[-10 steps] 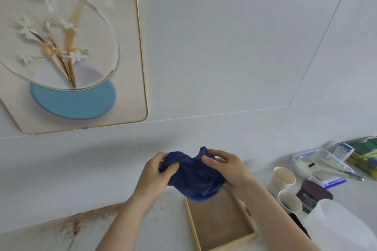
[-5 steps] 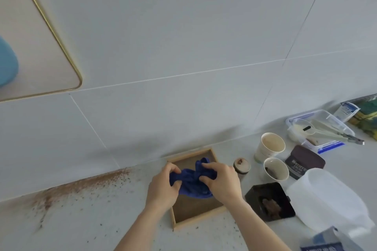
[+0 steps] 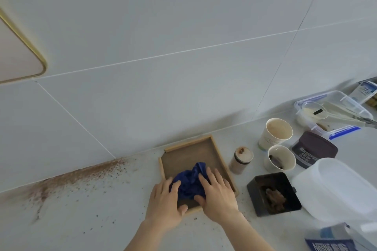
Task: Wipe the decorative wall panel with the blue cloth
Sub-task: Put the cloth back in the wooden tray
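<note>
The blue cloth lies crumpled in the near part of a shallow wooden tray on the counter. My left hand rests on the cloth's left side with the thumb on the tray's front rim. My right hand presses flat on the cloth's right side, fingers spread. Only the lower right corner of the decorative wall panel, beige with a gold edge, shows at the far left of the wall.
Brown powder is spilled along the wall base at the left. Right of the tray stand a small jar, two paper cups, a cocoa tin, a black box, a white jug and a clear container.
Both hands lowered the blue cloth from mid-air into the wooden tray. The view dropped and shifted right, so most of the wall panel left the frame.
</note>
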A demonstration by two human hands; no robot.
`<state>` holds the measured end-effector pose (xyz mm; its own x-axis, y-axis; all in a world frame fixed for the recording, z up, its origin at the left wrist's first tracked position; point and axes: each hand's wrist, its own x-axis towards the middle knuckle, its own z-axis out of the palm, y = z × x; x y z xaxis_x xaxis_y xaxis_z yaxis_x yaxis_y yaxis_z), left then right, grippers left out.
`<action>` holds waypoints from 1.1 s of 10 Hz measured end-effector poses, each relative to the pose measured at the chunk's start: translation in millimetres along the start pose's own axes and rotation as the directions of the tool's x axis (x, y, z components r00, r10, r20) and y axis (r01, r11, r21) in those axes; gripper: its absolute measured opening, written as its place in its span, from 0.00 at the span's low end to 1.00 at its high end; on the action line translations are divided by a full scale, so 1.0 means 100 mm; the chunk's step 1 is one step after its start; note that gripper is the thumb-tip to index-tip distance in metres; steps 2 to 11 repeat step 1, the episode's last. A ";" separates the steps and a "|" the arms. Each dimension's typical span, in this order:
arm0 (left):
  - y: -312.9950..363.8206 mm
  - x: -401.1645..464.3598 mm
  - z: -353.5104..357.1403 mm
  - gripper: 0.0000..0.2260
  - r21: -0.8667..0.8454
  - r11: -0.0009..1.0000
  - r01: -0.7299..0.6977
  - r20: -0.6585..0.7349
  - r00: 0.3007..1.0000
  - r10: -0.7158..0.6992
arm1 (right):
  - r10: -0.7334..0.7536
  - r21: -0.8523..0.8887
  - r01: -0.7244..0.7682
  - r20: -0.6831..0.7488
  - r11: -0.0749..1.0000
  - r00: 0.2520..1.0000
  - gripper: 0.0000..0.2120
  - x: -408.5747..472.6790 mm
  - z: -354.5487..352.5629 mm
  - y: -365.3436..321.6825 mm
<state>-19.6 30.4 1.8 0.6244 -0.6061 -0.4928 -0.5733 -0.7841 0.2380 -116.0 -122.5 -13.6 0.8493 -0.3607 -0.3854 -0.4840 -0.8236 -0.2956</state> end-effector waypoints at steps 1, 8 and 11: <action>-0.06 -0.03 0.00 0.37 0.116 0.993 -0.011 0.056 0.998 0.004 | 0.039 -0.050 -0.036 0.070 0.998 0.997 0.38 0.01 -0.03 -0.03; -0.06 -0.03 0.00 0.37 0.116 0.993 -0.011 0.056 0.998 0.004 | 0.039 -0.050 -0.036 0.070 0.998 0.997 0.38 0.01 -0.03 -0.03; -0.06 -0.03 0.00 0.37 0.116 0.993 -0.011 0.056 0.998 0.004 | 0.039 -0.050 -0.036 0.070 0.998 0.997 0.38 0.01 -0.03 -0.03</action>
